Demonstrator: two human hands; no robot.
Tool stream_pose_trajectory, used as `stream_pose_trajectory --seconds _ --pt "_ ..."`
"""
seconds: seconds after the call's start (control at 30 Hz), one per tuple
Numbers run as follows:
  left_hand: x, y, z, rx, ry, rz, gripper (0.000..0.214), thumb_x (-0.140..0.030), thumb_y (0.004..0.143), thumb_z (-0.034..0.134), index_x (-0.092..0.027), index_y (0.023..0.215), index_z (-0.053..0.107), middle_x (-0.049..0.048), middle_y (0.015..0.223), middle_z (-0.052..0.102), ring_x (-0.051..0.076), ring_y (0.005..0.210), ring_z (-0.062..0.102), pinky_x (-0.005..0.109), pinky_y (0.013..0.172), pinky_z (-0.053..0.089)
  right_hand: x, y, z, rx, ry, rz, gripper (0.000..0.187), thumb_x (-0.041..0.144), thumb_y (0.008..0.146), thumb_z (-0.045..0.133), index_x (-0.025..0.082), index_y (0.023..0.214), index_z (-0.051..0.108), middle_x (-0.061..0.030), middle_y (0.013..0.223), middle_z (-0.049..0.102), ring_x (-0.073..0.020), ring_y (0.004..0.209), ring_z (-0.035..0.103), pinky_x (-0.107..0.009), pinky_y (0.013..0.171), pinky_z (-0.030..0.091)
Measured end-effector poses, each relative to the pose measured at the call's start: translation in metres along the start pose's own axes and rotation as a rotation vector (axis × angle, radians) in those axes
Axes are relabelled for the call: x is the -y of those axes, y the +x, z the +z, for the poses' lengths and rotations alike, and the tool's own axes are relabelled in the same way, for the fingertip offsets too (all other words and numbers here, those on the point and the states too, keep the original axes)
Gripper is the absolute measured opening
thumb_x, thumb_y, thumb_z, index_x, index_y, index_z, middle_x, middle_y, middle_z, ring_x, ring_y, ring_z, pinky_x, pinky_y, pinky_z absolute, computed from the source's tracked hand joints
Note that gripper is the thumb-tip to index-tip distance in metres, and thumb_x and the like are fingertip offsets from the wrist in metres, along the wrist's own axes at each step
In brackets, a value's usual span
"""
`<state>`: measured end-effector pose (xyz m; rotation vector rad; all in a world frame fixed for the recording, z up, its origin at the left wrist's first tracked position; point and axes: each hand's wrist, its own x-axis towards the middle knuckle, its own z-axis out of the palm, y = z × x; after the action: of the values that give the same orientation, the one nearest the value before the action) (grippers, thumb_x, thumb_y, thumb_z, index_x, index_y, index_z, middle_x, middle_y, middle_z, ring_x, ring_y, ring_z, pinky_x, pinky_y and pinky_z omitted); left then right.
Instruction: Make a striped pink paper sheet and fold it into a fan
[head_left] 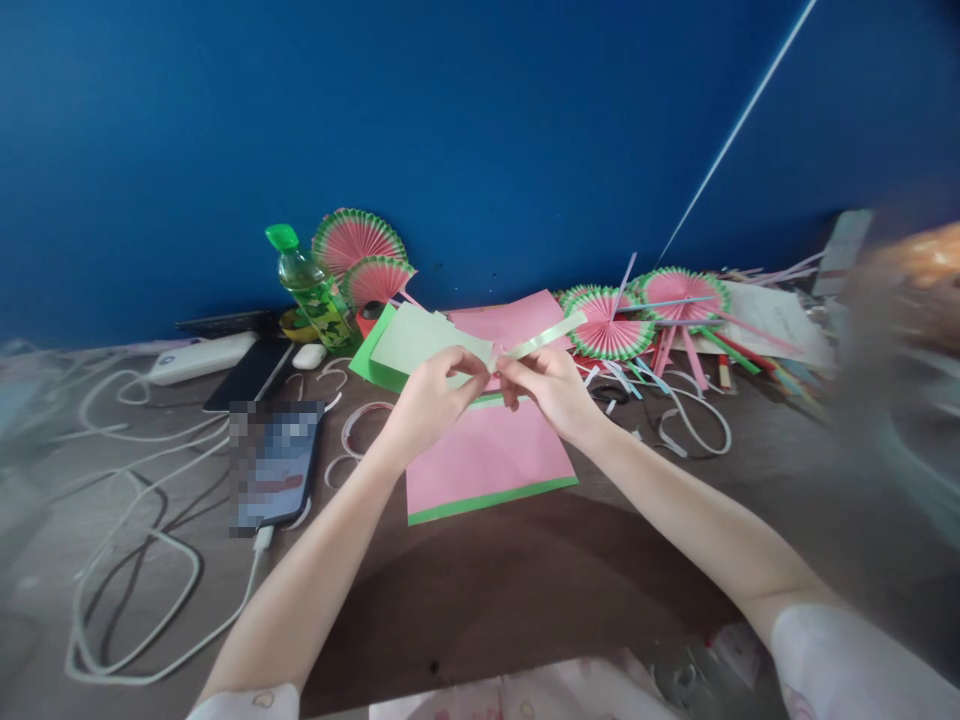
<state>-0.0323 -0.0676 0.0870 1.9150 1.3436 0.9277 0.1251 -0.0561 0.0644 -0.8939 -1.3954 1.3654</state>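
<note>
My left hand (442, 395) is closed in a pinch, its fingertips close to those of my right hand; what it grips is too small to make out. Between the thumb and fingers of my right hand (549, 388) is one end of a narrow pale strip (551, 335), whose other end points up to the right. Below both hands lies a pink sheet with green edges (487, 460). Just behind my left hand is a pale green sheet (420, 342) on top of a brighter green one (367, 368). Another pink sheet (517, 312) lies behind my fingers.
Pleated pink-and-green paper fans (611, 325) lie at the right, near coloured strips and white scraps. More fans (360, 245) stand by a green-capped bottle (315, 295) against the blue wall. A phone (281, 465), a dark tablet-like device (249, 375) and looping white cables (199, 570) occupy the left.
</note>
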Motion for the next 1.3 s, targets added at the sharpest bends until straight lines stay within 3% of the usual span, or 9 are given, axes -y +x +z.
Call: stream_pose_trajectory --seconds 0.13,0.3,0.7,0.9,1.03,1.3 --pt "0.0027 0.0021 0.0012 0.031 -0.152 -0.059 0.011 -0.028 0.075 0.055 -0.017 0.074 0.052 0.0012 0.077 0.061 0.013 0.071 0.057 0.028 0.069 0.044 0.0016 -0.0009 0.0 0.017 0.045 -0.008 0.029 0.04 0.072 0.064 0.015 0.058 0.061 0.0006 0.047 0.053 -0.0102 0.044 0.051 -0.026 0.046 0.042" --pt "0.0059 0.0048 0.0028 0.042 -0.329 -0.091 0.018 -0.027 0.072 0.06 -0.017 0.076 0.047 -0.0014 0.073 0.056 0.011 0.069 0.056 0.025 0.065 0.042 0.0014 -0.001 0.0002 0.039 0.047 -0.01 0.03 0.039 0.073 0.063 0.014 0.056 0.059 0.0002 0.047 0.054 -0.01 0.044 0.05 -0.026 0.047 0.042" --pt "0.0063 0.0031 0.0035 0.106 -0.44 -0.092 0.01 -0.024 0.072 0.055 -0.016 0.074 0.049 -0.0015 0.071 0.059 0.013 0.073 0.058 0.03 0.074 0.045 -0.0015 -0.0012 -0.0006 0.067 0.027 -0.042 0.029 0.039 0.075 0.062 0.013 0.062 0.061 -0.0001 0.048 0.056 -0.0101 0.044 0.052 -0.026 0.047 0.043" --pt "0.004 0.0009 0.0033 0.232 -0.553 -0.02 0.006 -0.021 0.079 0.047 -0.017 0.075 0.045 -0.0001 0.066 0.065 0.014 0.071 0.063 0.036 0.083 0.044 0.0001 -0.0019 0.0016 0.062 0.017 -0.042 0.03 0.04 0.075 0.062 0.013 0.062 0.062 0.0004 0.047 0.055 -0.0099 0.043 0.052 -0.026 0.046 0.045" --pt "0.0037 0.0012 0.0028 0.255 -0.566 -0.049 0.006 -0.019 0.079 0.045 -0.017 0.074 0.043 -0.0008 0.065 0.065 0.014 0.071 0.063 0.038 0.086 0.043 0.0006 -0.0037 0.0023 0.066 -0.051 -0.084 0.03 0.04 0.076 0.06 0.013 0.063 0.062 0.0009 0.047 0.055 -0.0096 0.043 0.053 -0.025 0.047 0.045" --pt "0.007 0.0021 0.0027 0.308 -0.629 -0.063 0.01 -0.023 0.08 0.044 -0.017 0.072 0.046 0.0017 0.068 0.065 0.016 0.074 0.062 0.039 0.084 0.043 -0.0024 0.0002 -0.0002 0.129 -0.004 -0.097 0.026 0.037 0.077 0.06 0.014 0.066 0.062 0.0008 0.051 0.057 -0.0093 0.046 0.053 -0.024 0.047 0.046"
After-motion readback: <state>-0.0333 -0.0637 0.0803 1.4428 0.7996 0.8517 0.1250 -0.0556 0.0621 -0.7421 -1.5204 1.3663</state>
